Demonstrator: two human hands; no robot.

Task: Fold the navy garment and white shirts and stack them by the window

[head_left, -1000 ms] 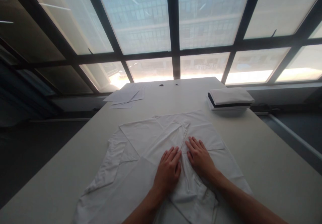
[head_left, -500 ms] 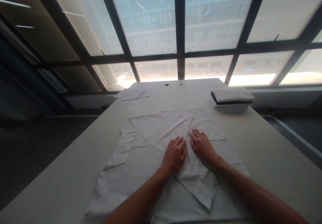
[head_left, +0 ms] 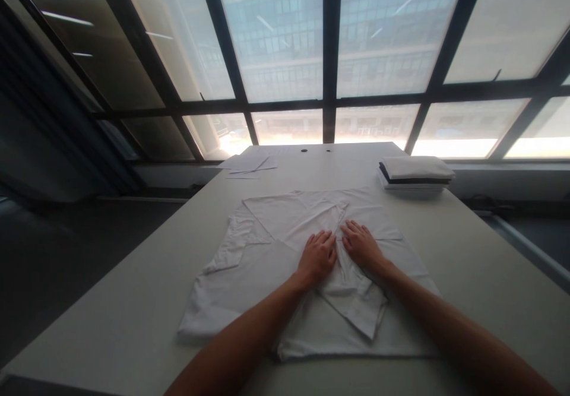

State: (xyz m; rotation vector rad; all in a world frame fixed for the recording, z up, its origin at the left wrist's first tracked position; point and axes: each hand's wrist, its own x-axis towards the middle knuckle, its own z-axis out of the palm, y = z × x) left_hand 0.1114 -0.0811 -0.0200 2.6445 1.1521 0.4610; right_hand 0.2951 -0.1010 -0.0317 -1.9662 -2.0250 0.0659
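Note:
A white short-sleeved shirt (head_left: 267,277) lies spread on the white table, with one side folded over and its sleeve pointing toward me on the right. My left hand (head_left: 317,256) rests flat on the shirt near its middle, fingers stretched forward. Just to the right, my right hand (head_left: 363,244) also lies flat on the fabric, fingers extended and angled to the left. A small gap separates the two hands, and creases run through the cloth between and below them. Neither hand grips the fabric.
A stack of folded cloth, white and black (head_left: 416,173), sits at the table's right edge. Loose white sheets of paper (head_left: 247,163) lie at the far left. The table (head_left: 146,301) reaches toward large dark-framed windows (head_left: 329,57). A dark curtain (head_left: 53,105) hangs at the left.
The camera view has tilted and shifted, so the shirt's near edge now shows. Both hands stay flat at about the same place on the shirt.

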